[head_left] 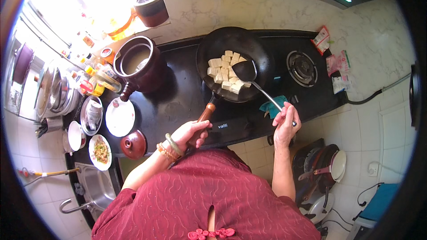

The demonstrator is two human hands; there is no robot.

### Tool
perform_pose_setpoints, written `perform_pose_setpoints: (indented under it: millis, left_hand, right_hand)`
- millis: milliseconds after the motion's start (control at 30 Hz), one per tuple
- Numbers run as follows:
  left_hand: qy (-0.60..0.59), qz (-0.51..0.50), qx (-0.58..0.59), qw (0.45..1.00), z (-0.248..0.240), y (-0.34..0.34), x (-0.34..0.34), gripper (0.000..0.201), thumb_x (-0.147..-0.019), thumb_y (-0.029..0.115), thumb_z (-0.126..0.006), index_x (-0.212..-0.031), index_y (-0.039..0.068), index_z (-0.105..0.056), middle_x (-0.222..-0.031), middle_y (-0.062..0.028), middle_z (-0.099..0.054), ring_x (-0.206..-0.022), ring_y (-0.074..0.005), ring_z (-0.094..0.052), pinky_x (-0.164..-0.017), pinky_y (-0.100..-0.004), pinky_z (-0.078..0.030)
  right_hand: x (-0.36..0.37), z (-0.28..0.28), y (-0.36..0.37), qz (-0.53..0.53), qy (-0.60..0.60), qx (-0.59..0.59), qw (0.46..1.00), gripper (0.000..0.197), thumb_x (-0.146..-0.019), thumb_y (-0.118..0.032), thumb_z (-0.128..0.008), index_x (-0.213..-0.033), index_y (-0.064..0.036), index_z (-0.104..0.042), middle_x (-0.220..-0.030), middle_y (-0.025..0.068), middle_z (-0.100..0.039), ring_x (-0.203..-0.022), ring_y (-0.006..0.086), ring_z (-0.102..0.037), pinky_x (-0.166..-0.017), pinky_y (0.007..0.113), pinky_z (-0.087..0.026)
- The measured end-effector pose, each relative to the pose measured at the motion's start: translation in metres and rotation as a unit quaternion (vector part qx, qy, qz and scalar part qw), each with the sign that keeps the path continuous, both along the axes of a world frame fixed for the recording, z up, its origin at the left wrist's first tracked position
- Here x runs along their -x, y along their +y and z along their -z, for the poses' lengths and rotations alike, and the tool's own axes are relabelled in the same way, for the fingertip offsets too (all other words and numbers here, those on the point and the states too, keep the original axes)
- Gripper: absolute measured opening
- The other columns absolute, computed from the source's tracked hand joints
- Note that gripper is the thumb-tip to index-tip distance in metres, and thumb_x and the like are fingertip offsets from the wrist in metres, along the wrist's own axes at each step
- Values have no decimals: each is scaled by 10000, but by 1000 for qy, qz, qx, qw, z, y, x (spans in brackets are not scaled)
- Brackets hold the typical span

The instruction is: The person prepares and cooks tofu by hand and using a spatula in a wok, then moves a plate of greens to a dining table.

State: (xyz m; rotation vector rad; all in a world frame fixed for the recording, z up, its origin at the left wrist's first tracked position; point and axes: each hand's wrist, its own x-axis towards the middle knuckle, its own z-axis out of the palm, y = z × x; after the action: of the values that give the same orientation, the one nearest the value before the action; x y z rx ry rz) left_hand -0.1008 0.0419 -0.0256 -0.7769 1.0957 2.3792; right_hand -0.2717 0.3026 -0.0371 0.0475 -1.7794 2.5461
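A dark wok (242,42) sits on the black stove, holding several pale cubes of tofu (224,72) on its left side. My left hand (190,135) is closed round the wok's wooden handle (207,112), near its end. In my right hand (287,120) is the long metal handle of a spatula (267,95). The spatula's dark blade (244,70) rests in the wok against the right side of the tofu, covering some cubes.
A brown clay pot (147,73) stands left of the wok, beside bottles (104,80). Nearby are a white plate (120,118), a brown lid (133,144) and a plate of chopped food (100,152). A teal cloth (272,106) lies before the right burner (302,68); a sink (95,186) is lower left.
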Motion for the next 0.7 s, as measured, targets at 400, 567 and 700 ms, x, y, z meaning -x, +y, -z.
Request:
perform_pose_setpoints:
  millis: [400,567,700]
  left_hand:
    - [1,2,3,1000,1,-2,2,277,-948,325,-598,-1040,69,-546,-653,10,-523,-456,-90,-468,-415,-234,-390]
    - [10,0,2,1000,4,-2,4,266,-954,315,-589,-1035,66,-543,-650,11,-520,-460,-87,-467,-421,-235,-390]
    - [5,-4,0,1000,1,-4,3,250,-959,292,-584,-1018,52,-544,-645,4,-526,-457,-92,-477,-428,-242,-398]
  right_hand:
    - [-4,-3,3,-6,7,-23,1000,304,-1009,-259,-517,-1034,15,-647,-707,-13,-517,-517,48,-474,-411,198,-405]
    - [-2,2,4,-3,0,-29,1000,302,-1009,-259,-517,-1036,11,-649,-708,-16,-516,-517,44,-469,-410,196,-402]
    - [-3,-5,2,8,-7,-22,1000,297,-1008,-255,-519,-1039,11,-647,-712,-17,-515,-515,43,-462,-411,199,-399]
